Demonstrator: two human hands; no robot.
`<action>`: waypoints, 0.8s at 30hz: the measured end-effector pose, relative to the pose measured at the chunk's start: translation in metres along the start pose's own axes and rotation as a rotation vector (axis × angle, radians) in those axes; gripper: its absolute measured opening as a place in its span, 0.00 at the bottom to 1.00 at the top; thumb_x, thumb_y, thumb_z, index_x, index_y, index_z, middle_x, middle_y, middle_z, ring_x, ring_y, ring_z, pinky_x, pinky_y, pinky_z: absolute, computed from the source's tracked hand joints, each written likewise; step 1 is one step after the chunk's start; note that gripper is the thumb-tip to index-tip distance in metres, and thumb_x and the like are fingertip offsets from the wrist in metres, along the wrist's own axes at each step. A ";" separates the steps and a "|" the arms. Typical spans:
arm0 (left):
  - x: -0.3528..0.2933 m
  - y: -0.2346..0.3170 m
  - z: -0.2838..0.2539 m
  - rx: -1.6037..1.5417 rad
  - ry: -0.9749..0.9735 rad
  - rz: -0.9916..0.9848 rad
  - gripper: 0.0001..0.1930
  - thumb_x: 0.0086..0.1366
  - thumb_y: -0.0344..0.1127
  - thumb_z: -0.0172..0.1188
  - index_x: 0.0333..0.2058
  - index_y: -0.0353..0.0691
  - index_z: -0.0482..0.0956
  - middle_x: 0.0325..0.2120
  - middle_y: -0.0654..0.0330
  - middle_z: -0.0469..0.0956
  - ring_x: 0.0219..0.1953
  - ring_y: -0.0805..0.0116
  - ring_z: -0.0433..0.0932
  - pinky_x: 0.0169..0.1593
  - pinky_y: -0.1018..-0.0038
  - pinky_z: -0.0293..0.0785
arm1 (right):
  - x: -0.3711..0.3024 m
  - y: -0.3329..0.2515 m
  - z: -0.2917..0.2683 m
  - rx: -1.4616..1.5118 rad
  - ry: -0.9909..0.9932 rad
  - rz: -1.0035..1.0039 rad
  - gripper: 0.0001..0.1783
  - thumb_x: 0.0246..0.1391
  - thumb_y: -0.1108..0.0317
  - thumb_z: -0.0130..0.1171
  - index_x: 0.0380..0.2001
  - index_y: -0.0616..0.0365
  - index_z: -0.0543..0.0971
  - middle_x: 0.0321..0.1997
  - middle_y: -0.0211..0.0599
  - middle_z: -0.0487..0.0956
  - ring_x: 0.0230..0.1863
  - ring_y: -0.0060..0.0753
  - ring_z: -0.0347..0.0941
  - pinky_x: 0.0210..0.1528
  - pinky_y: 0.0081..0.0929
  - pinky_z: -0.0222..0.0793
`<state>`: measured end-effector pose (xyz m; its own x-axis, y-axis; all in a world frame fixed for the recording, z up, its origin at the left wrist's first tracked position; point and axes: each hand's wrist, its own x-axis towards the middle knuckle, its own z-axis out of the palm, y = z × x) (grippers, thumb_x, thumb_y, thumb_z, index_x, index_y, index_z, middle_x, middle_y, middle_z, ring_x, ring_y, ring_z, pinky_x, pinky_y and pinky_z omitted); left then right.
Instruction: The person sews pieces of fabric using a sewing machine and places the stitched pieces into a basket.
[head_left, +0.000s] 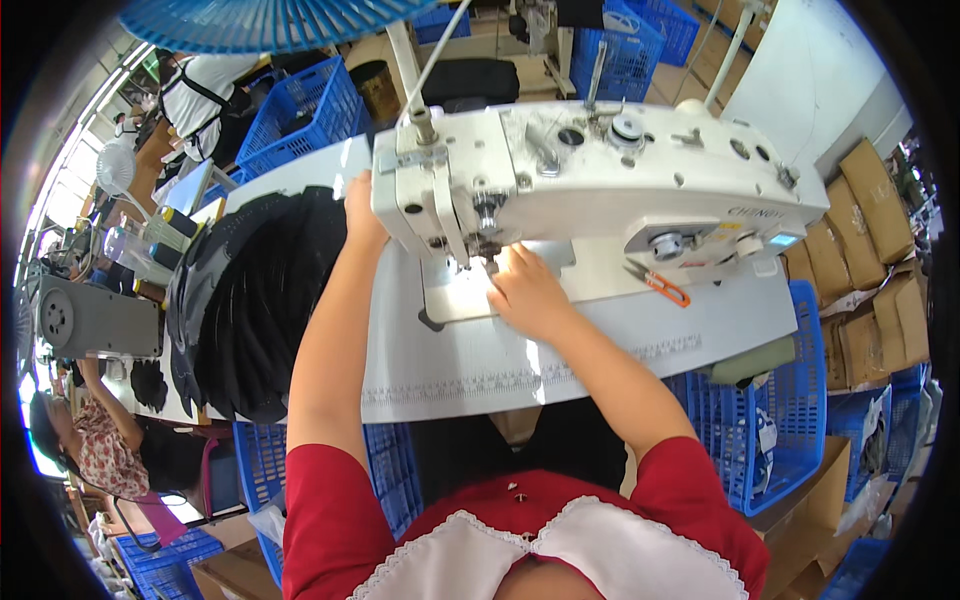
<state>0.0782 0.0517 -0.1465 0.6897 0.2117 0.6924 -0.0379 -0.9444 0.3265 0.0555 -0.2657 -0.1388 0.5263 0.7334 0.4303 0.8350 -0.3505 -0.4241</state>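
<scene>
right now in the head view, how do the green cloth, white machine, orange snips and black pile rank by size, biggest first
1. White machine
2. Black pile
3. Green cloth
4. Orange snips

This ranks size as pictured only.

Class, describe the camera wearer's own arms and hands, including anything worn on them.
Short, plain red sleeves leave both forearms bare. The right hand is ungloved, as is the visible part of the left hand.
</scene>
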 end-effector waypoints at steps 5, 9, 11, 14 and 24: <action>0.094 0.090 -0.038 -1.010 -0.032 -0.469 0.18 0.64 0.40 0.61 0.45 0.30 0.77 0.42 0.60 0.79 0.46 0.72 0.74 0.51 0.75 0.68 | -0.023 0.043 0.010 0.070 0.087 0.078 0.23 0.50 0.61 0.59 0.48 0.64 0.72 0.52 0.58 0.68 0.57 0.57 0.62 0.61 0.47 0.57; 0.111 0.084 -0.098 -1.127 -0.098 -0.459 0.14 0.67 0.38 0.58 0.42 0.31 0.78 0.37 0.60 0.81 0.39 0.75 0.77 0.46 0.78 0.70 | 0.004 0.048 -0.007 0.155 0.096 0.224 0.26 0.52 0.64 0.59 0.53 0.64 0.71 0.61 0.54 0.67 0.64 0.56 0.58 0.65 0.50 0.54; 0.120 0.094 -0.109 -1.218 -0.224 -0.394 0.13 0.67 0.38 0.58 0.42 0.32 0.78 0.37 0.60 0.81 0.38 0.75 0.78 0.45 0.78 0.71 | 0.027 0.088 -0.005 0.008 0.067 0.243 0.21 0.56 0.63 0.55 0.51 0.62 0.73 0.57 0.51 0.72 0.61 0.52 0.63 0.63 0.45 0.56; 0.122 0.102 -0.111 -1.284 -0.261 -0.448 0.12 0.67 0.36 0.58 0.42 0.32 0.78 0.37 0.60 0.81 0.38 0.75 0.78 0.45 0.77 0.72 | 0.028 0.090 -0.001 0.025 0.089 0.227 0.21 0.56 0.63 0.55 0.51 0.62 0.73 0.57 0.51 0.72 0.61 0.52 0.64 0.63 0.45 0.57; -0.005 0.009 -0.047 -0.574 -0.498 -0.390 0.43 0.55 0.32 0.67 0.66 0.34 0.52 0.47 0.50 0.75 0.49 0.62 0.74 0.53 0.70 0.70 | 0.032 0.078 0.000 0.095 0.197 0.247 0.19 0.58 0.64 0.53 0.50 0.61 0.74 0.54 0.50 0.74 0.58 0.51 0.68 0.60 0.42 0.61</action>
<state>0.0408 0.0538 -0.1166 0.9618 0.2334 0.1433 0.0006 -0.5249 0.8512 0.1368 -0.2696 -0.1584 0.7398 0.5030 0.4468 0.6643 -0.4409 -0.6036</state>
